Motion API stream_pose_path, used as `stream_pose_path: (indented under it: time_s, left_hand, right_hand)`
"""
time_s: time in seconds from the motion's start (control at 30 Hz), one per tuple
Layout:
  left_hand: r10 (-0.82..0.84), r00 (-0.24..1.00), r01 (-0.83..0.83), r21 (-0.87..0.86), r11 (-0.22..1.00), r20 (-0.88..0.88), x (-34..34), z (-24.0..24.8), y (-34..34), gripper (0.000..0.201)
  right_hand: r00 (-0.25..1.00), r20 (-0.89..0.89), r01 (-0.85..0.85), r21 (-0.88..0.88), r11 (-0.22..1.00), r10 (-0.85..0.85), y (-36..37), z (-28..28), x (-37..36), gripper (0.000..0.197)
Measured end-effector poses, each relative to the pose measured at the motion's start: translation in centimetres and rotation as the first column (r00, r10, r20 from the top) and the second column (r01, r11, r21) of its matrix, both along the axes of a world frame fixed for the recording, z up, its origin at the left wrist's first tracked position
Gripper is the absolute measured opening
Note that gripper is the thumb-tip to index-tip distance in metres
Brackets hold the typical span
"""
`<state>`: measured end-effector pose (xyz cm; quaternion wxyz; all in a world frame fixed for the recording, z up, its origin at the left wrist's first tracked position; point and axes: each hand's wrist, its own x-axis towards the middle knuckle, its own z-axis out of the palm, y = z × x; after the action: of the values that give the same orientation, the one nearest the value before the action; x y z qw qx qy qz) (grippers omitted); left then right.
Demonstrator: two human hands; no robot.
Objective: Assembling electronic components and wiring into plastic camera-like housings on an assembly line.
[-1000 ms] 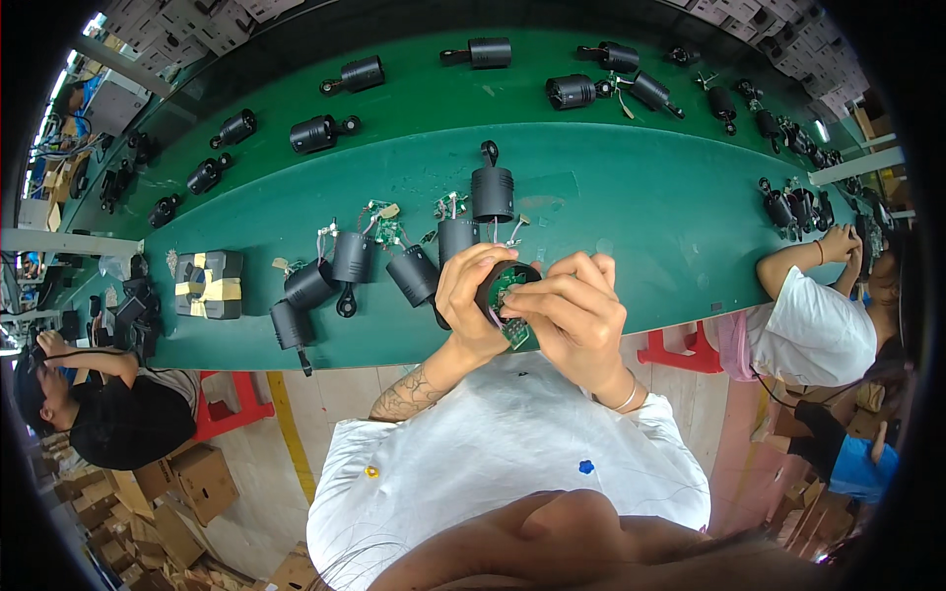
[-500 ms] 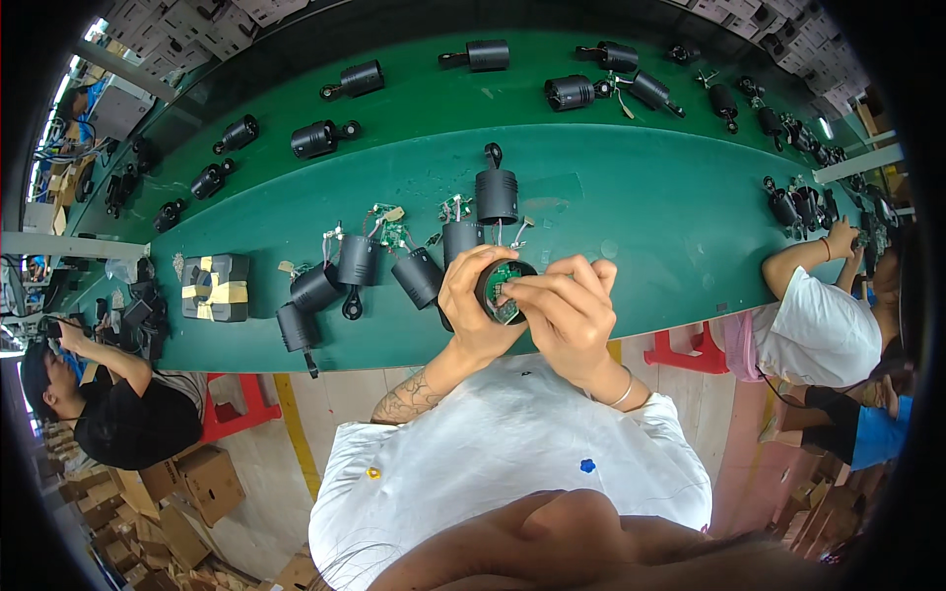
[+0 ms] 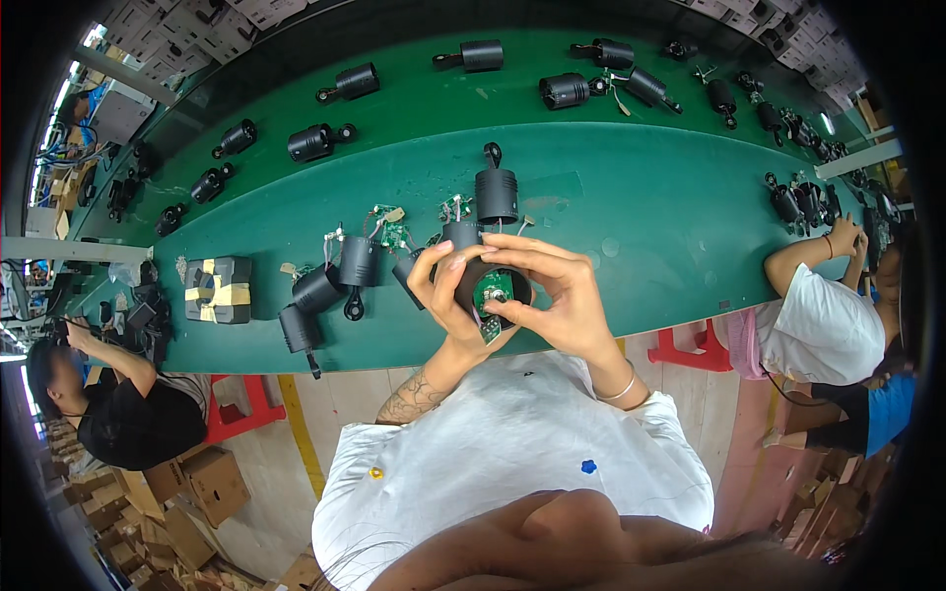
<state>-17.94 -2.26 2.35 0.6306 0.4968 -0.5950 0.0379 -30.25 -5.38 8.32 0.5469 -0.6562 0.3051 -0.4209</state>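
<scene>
Left hand [image 3: 455,313] curled round the outside of the black cylindrical housing [image 3: 520,284], mouth tipped toward my face, presumably so I can see in. Right hand [image 3: 562,300] arched over the far rim, thumb pressed on the green circuit board [image 3: 493,284] in the mouth; fingers likely brace against that push. Green board piece [image 3: 490,330] sticks out at the near rim; can't tell if it's attached. Spare housings [image 3: 360,261] lie on the green bench [image 3: 650,236] beyond, some with wired boards [image 3: 394,233] trailing, probably parked for easy reach. Black box with tan tape [image 3: 232,293] sits left, well apart.
</scene>
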Motion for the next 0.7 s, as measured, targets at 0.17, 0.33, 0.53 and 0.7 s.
stream_pose_path:
  time_s: [0.17, 0.33, 0.53, 0.7]
  left_hand:
    - [0.026, 0.999, -0.025, 0.057, 0.998, -0.019, -0.28, 0.54, 0.05, 0.088]
    - [-0.078, 0.994, 0.086, 0.097, 0.992, -0.083, -0.35, 0.16, 0.26, 0.085]
    - [-0.065, 0.996, 0.07, 0.088, 0.994, -0.06, -0.48, 0.26, 0.12, 0.084]
    - [-0.012, 1.0, 0.015, 0.162, 0.987, -0.018, -0.71, 0.78, -0.14, 0.089]
  right_hand:
    - [1.0, 0.022, 0.011, 0.035, 0.999, -0.012, -0.13, -0.77, 0.19, 0.048]
    - [0.997, 0.014, 0.072, -0.038, 0.997, -0.071, 0.2, -0.84, 0.32, 0.048]
    - [0.991, -0.011, 0.135, -0.064, 0.989, -0.136, 0.7, -0.49, 0.44, 0.048]
    - [0.994, -0.031, 0.104, 0.107, 0.989, -0.101, -0.2, -0.66, 0.09, 0.046]
